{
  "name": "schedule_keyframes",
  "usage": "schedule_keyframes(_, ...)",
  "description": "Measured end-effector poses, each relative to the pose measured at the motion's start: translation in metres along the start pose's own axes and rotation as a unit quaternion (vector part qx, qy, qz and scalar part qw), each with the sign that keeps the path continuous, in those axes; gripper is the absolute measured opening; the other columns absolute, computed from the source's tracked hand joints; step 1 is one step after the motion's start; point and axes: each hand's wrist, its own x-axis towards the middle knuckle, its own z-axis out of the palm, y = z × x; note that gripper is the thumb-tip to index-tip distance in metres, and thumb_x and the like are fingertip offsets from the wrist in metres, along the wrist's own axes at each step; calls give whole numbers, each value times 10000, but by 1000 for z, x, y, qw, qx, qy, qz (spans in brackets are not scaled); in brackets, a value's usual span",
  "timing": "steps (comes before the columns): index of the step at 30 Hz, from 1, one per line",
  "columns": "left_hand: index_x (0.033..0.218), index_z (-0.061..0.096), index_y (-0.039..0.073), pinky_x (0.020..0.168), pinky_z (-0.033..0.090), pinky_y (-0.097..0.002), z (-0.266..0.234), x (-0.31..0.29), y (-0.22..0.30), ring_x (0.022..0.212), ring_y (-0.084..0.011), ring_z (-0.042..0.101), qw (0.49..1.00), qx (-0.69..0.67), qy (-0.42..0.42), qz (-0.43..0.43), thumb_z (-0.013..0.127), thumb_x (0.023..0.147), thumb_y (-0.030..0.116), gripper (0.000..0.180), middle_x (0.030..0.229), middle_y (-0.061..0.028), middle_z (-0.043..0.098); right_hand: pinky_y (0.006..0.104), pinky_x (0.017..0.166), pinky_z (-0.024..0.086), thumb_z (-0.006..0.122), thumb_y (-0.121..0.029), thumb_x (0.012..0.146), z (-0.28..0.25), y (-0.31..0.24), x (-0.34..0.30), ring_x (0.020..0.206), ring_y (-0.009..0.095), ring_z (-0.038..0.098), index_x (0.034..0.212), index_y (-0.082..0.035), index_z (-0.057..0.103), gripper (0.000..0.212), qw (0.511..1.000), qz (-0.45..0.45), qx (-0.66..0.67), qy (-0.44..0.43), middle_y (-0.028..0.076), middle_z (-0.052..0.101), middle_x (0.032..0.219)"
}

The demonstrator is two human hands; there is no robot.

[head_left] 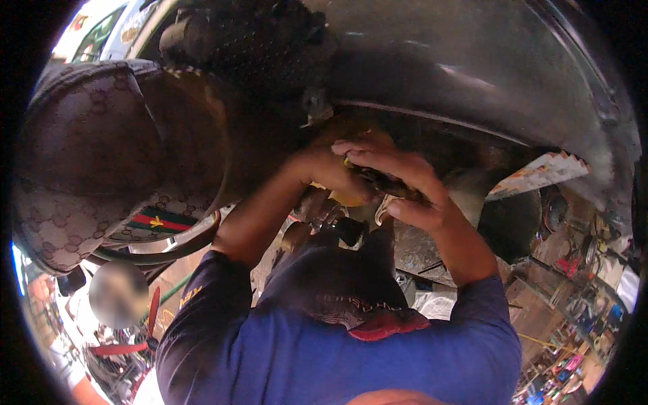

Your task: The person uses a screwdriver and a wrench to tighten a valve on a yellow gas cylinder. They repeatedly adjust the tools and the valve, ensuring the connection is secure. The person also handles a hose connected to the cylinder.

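workshop clutter [574, 351] is spread at the lower right, and across the upper side a large dark panel [459, 61] with a curved, glossy surface is seen. below the lower edge of this panel, near its left end, both bare hands are placed close together. by the right hand [424, 179] a dark part [388, 182] is held between the thumb and the curved fingers; its exact shape cannot be told. the fingertips of this hand are laid over the left hand [334, 174], whose back is turned up; its own fingers are mostly hidden, so it cannot be told what is gripped by them. just under the hands a yellow piece [347, 196] is partly seen, blurred, and below it a black cylindrical thing [349, 231]. near the right end of the panel's lower edge, a pale jagged piece [540, 174] is found. at the left, close to the left forearm, a patterned cap [88, 135] with a green and red stripe is worn by another person. lower down, red blades [120, 349] are visible.
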Motion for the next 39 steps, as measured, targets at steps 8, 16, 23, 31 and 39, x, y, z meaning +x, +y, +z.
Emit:
schedule_keyframes(8, 1196, 708, 80, 1011, 509, -418, -5, -50, 7, 1131, -320, 680, 994, -26, -76, -67, 869, 802, 410, 539, 1150, -137, 736, 581, 1204, 363, 644, -466, 896, 13, -21, 47, 1392, 481, 561, 1421, 54, 611, 739, 990, -43, 117, -70, 329, 621, 1422)
schedule_keyframes(16, 1078, 716, 40, 964, 512, -448, 2, -71, 45, 1035, -335, 705, 987, -5, 2, -163, 811, 861, 270, 331, 1025, -167, 743, 522, 1068, 529, 608, -292, 950, 2, -11, 65, 1265, 493, 658, 1265, 84, 681, 496, 976, -8, 166, -137, 342, 667, 1333)
schedule_keyframes(23, 1252, 695, 41, 1006, 501, -449, -4, -77, 46, 1162, -343, 665, 979, -85, 112, -149, 789, 820, 148, 455, 1215, -200, 708, 524, 1152, 457, 497, 9, 838, -15, 9, 75, 1377, 485, 579, 1275, 10, 714, 489, 966, -28, 131, -220, 332, 591, 1453)
schedule_keyframes(31, 1411, 634, 65, 1125, 453, -422, -24, -95, 32, 1287, -343, 616, 982, -143, 98, -71, 789, 799, 104, 632, 1364, -179, 668, 586, 1252, 284, 489, -34, 797, 1, -3, 105, 1488, 492, 439, 1419, -56, 632, 638, 957, -21, 100, -272, 293, 434, 1608)
schedule_keyframes(39, 1382, 641, 61, 1001, 528, -422, -13, -121, 5, 1176, -327, 665, 962, -247, 53, -105, 836, 760, 105, 653, 1282, -170, 685, 638, 1240, 272, 561, -109, 848, 23, 4, 132, 1368, 497, 548, 1336, -5, 652, 508, 954, -36, 108, -278, 338, 509, 1502)
